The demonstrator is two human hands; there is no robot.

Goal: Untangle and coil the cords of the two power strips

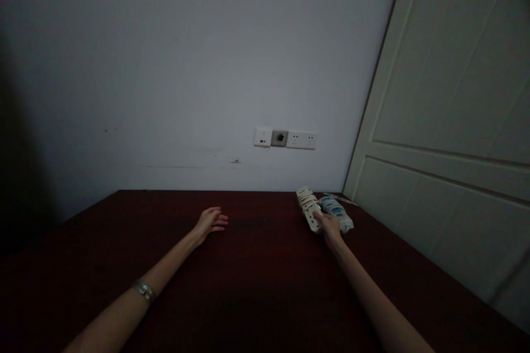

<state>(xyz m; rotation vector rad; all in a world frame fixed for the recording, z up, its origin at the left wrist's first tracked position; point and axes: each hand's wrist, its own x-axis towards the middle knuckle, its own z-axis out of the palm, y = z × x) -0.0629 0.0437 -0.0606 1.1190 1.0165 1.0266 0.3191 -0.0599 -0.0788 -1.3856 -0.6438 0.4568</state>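
Observation:
A white power strip [311, 217] with its cord wound around it is at the right rear of the dark red table. My right hand [330, 226] grips its near end, with the thumb on the socket face. Just right of that hand lies a clear plastic package [336, 209] with blue marks; its contents are hard to make out, and the hand partly covers it. Over the left-centre of the table, my left hand [210, 223] holds nothing, its fingers apart and slightly bent. A metal watch or bracelet [144, 290] circles the left forearm.
The dark red tabletop [256, 270] meets a pale wall [186, 77] at the back. Wall sockets [301, 140] and a grey outlet plate [279, 138] sit low on that wall. A white panelled door [439, 121] borders the right side. A thin pale strip [342, 198] lies behind the package.

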